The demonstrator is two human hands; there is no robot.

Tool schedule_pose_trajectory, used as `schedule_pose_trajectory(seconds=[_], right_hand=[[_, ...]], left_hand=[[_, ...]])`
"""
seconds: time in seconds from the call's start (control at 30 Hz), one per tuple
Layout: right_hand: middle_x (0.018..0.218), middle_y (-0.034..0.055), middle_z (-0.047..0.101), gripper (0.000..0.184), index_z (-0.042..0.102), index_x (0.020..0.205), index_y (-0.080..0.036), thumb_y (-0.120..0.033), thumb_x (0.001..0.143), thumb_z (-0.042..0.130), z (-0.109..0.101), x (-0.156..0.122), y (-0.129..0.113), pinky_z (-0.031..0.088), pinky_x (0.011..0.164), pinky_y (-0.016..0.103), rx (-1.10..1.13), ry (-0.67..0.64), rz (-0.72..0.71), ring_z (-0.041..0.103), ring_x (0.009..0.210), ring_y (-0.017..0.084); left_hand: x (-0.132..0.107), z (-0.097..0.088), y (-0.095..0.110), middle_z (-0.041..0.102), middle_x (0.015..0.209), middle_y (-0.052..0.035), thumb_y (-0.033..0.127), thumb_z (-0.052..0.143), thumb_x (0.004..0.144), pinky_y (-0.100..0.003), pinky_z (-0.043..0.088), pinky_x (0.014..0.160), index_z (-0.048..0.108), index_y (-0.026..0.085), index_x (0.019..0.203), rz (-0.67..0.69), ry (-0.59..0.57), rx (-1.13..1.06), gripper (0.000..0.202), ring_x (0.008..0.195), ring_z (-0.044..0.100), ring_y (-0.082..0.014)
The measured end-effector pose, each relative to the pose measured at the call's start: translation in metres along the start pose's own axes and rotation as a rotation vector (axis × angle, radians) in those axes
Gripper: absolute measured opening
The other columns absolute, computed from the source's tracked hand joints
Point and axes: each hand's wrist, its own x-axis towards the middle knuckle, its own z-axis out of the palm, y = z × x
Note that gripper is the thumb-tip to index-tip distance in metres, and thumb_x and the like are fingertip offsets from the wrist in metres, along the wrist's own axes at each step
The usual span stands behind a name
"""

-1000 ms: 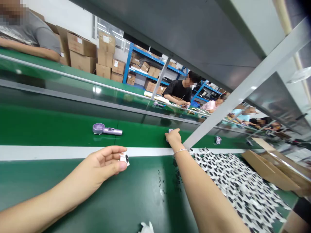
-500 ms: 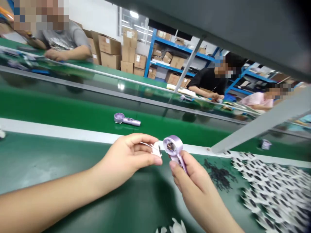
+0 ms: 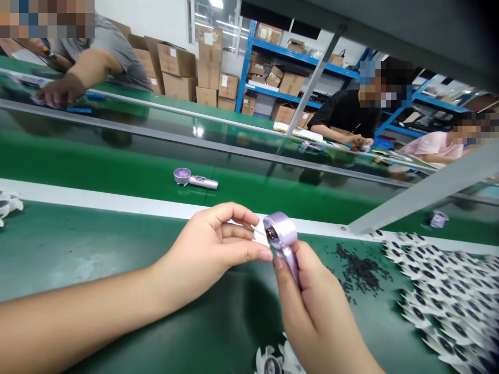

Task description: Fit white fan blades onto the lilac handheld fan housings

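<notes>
The left fingers (image 3: 234,228) are closed, pinching a small white piece (image 3: 259,234) near their tips. The right fingers (image 3: 307,270) are wrapping around the handle of a purple hand fan (image 3: 290,265) and holding it up over the green worktop (image 3: 78,259). The fan's round head (image 3: 279,231) is tipping toward the white piece. That piece is sitting right by the head, but I cannot tell if they are touching. The head is showing a dark middle, so the piece does not look put in yet.

Just beside the right hand, tiny black bits (image 3: 360,270) are lying in a scatter, and a big heap of white and black pieces (image 3: 444,306) is spreading across the worktop. One white and black piece (image 3: 271,361) is lying near the bottom edge of the view. Farther off, a second purple fan (image 3: 195,179) is resting past a white stripe (image 3: 117,202) — nobody is touching it. Across the way, a person in a black shirt (image 3: 345,111) is working with both hands, and cardboard boxes (image 3: 175,67) are sitting in stacks near blue shelves (image 3: 296,57).
</notes>
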Motion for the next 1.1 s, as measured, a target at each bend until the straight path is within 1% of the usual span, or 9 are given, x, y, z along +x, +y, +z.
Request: schedule_pose_trajectory(seconds=[0.17, 0.47, 0.57, 0.67, 0.77, 0.83, 0.93, 1.0, 1.1], right_hand=[[0.066, -0.0014, 0.051, 0.008, 0.05, 0.098, -0.019, -0.025, 0.099, 0.044, 0.002, 0.002, 0.01, 0.03, 0.038, 0.018, -0.173, 0.059, -0.242, 0.04, 0.043, 0.007], [0.07, 0.0065, 0.061, 0.012, 0.052, 0.098, -0.014, -0.016, 0.094, 0.041, 0.018, -0.003, 0.013, 0.042, 0.042, 0.027, -0.38, 0.227, -0.415, 0.056, 0.049, 0.016], [0.07, 0.0027, 0.059, 0.013, 0.054, 0.099, -0.016, -0.02, 0.097, 0.041, 0.015, -0.005, 0.009, 0.038, 0.042, 0.024, -0.228, 0.097, -0.356, 0.052, 0.048, 0.013], [0.071, -0.0002, 0.058, 0.021, 0.057, 0.099, -0.02, -0.035, 0.102, 0.041, 0.002, 0.007, 0.01, 0.04, 0.049, 0.021, -0.066, -0.071, -0.189, 0.052, 0.054, 0.012], [0.082, 0.005, 0.062, 0.035, 0.057, 0.105, -0.018, -0.044, 0.104, 0.033, -0.011, 0.045, 0.031, 0.042, 0.059, 0.027, -0.341, -0.038, -0.036, 0.058, 0.067, 0.017], [0.096, 0.013, 0.064, 0.034, 0.057, 0.114, -0.011, -0.035, 0.105, 0.033, -0.013, 0.082, 0.053, 0.042, 0.067, 0.033, -0.541, -0.025, 0.032, 0.06, 0.079, 0.023], [0.106, 0.0176, 0.062, 0.029, 0.059, 0.116, -0.005, -0.025, 0.102, 0.043, -0.009, 0.136, 0.084, 0.046, 0.08, 0.039, -0.659, -0.114, 0.06, 0.061, 0.094, 0.026], [0.11, 0.0145, 0.062, 0.026, 0.062, 0.114, -0.008, -0.027, 0.1, 0.051, -0.007, 0.16, 0.095, 0.047, 0.088, 0.042, -0.689, -0.184, 0.036, 0.059, 0.104, 0.026], [0.115, 0.0138, 0.061, 0.028, 0.065, 0.111, -0.01, -0.032, 0.1, 0.053, -0.017, 0.16, 0.095, 0.045, 0.094, 0.042, -0.665, -0.205, -0.026, 0.056, 0.111, 0.025]], left_hand=[[0.0, -0.001, -0.002, 0.075, 0.085, -0.0034, 0.023, 0.09, 0.067, -0.023, 0.057, 0.08, 0.061, 0.015, 0.096, -0.014, 0.02, 0.014, 0.042, 0.084, 0.072, -0.0143], [0.001, 0.0, -0.004, 0.073, 0.077, -0.001, 0.019, 0.088, 0.069, -0.014, 0.05, 0.073, 0.058, 0.011, 0.089, -0.133, 0.09, -0.095, 0.037, 0.072, 0.067, -0.0063], [0.005, -0.004, -0.007, 0.065, 0.072, 0.0013, 0.035, 0.087, 0.07, -0.016, 0.046, 0.064, 0.055, 0.012, 0.091, -0.12, 0.007, -0.014, 0.044, 0.065, 0.059, -0.0061], [0.012, -0.013, -0.01, 0.061, 0.096, -0.0031, 0.057, 0.083, 0.066, -0.022, 0.043, 0.058, 0.051, 0.015, 0.113, -0.065, -0.005, 0.232, 0.071, 0.066, 0.054, -0.0084], [0.014, -0.017, -0.008, 0.053, 0.122, -0.0086, 0.057, 0.079, 0.071, -0.025, 0.042, 0.062, 0.049, 0.017, 0.123, -0.015, 0.082, 0.489, 0.072, 0.073, 0.052, -0.01], [0.008, -0.013, -0.003, 0.056, 0.117, -0.0064, 0.048, 0.072, 0.082, -0.028, 0.045, 0.072, 0.057, 0.019, 0.118, 0.106, -0.067, 0.715, 0.048, 0.082, 0.054, -0.0135], [-0.007, -0.002, 0.001, 0.058, 0.119, -0.0051, 0.024, 0.056, 0.092, -0.027, 0.043, 0.096, 0.067, 0.022, 0.118, 0.346, -0.578, 0.963, 0.028, 0.108, 0.056, -0.0176], [-0.016, 0.005, 0.0, 0.058, 0.123, -0.0057, 0.014, 0.053, 0.088, -0.026, 0.043, 0.099, 0.068, 0.023, 0.122, 0.351, -0.834, 1.009, 0.038, 0.112, 0.056, -0.0189], [-0.019, 0.01, -0.008, 0.06, 0.111, -0.0063, 0.013, 0.057, 0.084, -0.028, 0.047, 0.085, 0.071, 0.025, 0.12, 0.268, -0.964, 1.129, 0.04, 0.099, 0.059, -0.0199]])
